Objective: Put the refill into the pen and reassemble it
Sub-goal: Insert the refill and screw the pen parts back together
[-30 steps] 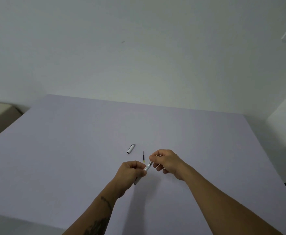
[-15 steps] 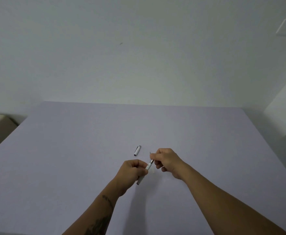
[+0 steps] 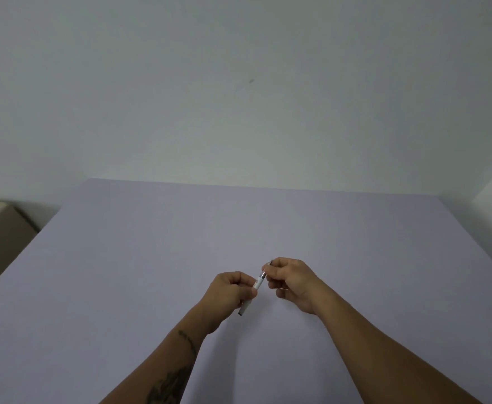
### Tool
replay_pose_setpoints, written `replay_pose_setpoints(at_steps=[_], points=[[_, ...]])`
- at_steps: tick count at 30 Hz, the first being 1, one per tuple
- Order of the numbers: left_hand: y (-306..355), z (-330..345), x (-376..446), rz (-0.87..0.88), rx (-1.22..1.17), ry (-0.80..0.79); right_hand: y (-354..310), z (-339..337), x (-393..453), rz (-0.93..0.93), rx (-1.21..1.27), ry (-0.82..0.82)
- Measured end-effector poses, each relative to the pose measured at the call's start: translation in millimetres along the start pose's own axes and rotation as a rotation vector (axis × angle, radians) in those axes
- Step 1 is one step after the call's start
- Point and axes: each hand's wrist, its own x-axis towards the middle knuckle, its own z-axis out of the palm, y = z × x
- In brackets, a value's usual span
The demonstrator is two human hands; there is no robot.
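The left hand was clamped around the white pen barrel, which tilted up toward the right hand. The right hand's fingers were pinched on the barrel's metal front end, where a thin dark tip showed just above them. Bare lilac tabletop spread wide on every side of both hands, its edges well apart from them.

Perhaps a test room — bare wall, lilac table.
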Motion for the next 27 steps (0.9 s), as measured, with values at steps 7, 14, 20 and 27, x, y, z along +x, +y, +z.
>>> replay_pose_setpoints(at_steps=[7,14,20,27], points=[[-6.8,-10.2,9.9,-0.005,-0.005,-0.075,1.0,21.1,-3.7,-0.038,-0.045,0.138],[-3.4,-3.5,17.5,-0.027,-0.045,-0.124,3.3,9.0,-7.3,-0.008,0.066,0.159],[-1.4,-2.8,18.1,-0.033,-0.056,-0.127,0.9,20.0,0.8,-0.033,0.02,0.226],[5.0,-6.7,17.7,-0.046,-0.101,-0.101,-12.0,24.6,1.6,-0.072,0.059,0.196]])
